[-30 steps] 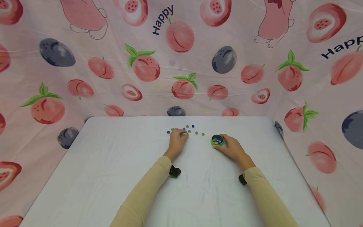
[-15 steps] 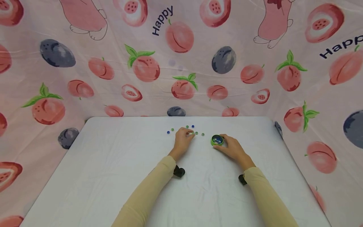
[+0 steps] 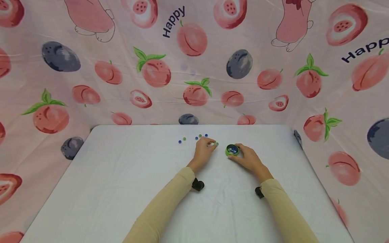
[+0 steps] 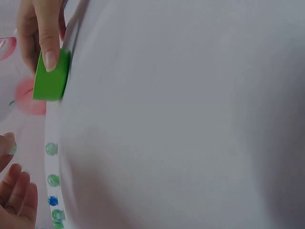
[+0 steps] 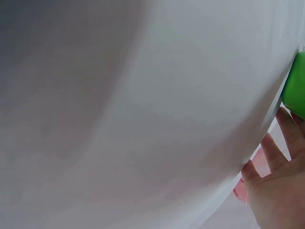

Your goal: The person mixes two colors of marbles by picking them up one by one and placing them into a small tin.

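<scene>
My left hand (image 3: 204, 151) pinches a small green glass marble (image 4: 13, 149) between thumb and finger, just left of the round green cup. My right hand (image 3: 250, 158) holds that green cup (image 3: 228, 154) from its right side, thumb at the near side and fingers behind. Dark and bluish shiny marbles show inside the cup. In the left wrist view the cup stands upright on the white table, and the right hand's fingers (image 4: 49, 52) lie against its wall. The right wrist view catches only part of the cup (image 5: 296, 88) at its edge.
Loose marbles lie behind and left of my left hand: a blue marble (image 3: 180, 142), a green marble (image 3: 184, 139) and several others near its knuckles. The white table (image 3: 121, 175) meets a fruit-print cloth (image 3: 164, 111) at its back edge.
My left hand has moved right in steps toward the cup, pinching a green marble. Marbles it hid earlier now show behind it. The right hand and the cup have stayed in place.
</scene>
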Demonstrator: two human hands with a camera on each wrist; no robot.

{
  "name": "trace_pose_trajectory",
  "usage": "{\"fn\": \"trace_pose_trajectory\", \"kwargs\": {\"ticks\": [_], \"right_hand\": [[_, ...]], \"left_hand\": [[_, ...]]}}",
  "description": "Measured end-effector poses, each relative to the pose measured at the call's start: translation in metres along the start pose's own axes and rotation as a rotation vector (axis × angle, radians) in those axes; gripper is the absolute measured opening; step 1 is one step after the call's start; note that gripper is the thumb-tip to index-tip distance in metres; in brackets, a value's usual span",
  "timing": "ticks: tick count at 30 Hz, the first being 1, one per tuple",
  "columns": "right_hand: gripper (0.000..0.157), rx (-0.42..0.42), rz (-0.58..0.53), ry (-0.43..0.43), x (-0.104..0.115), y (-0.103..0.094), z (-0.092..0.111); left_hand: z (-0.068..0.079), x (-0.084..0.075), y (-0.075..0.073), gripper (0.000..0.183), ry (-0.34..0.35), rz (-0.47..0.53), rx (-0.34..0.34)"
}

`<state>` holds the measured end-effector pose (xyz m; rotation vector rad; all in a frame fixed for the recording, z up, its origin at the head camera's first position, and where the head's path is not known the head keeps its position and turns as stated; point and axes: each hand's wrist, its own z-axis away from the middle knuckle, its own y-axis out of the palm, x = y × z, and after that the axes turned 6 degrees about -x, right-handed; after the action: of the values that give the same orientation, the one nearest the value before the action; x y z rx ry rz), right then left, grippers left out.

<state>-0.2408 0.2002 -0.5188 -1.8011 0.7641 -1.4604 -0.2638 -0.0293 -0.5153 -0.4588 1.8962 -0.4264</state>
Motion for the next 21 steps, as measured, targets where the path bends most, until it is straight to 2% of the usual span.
{"fn": "trace_pose_trajectory", "kwargs": {"ticks": [7,16,21], "right_hand": [[0.068,0.007,-0.014,0.011,0.000,-0.001,0.000],[0.066,0.001,-0.014,0.002,-0.001,0.001,0.000],[0.065,-0.007,-0.016,-0.007,-0.001,0.001,-0.001]], "left_hand": [[0.001,-0.009,0.009,0.021,0.034,-0.002,0.017],[0.004,-0.016,0.022,0.019,0.024,0.006,0.052],[0.006,-0.020,0.027,0.019,0.043,0.017,0.061]]}}
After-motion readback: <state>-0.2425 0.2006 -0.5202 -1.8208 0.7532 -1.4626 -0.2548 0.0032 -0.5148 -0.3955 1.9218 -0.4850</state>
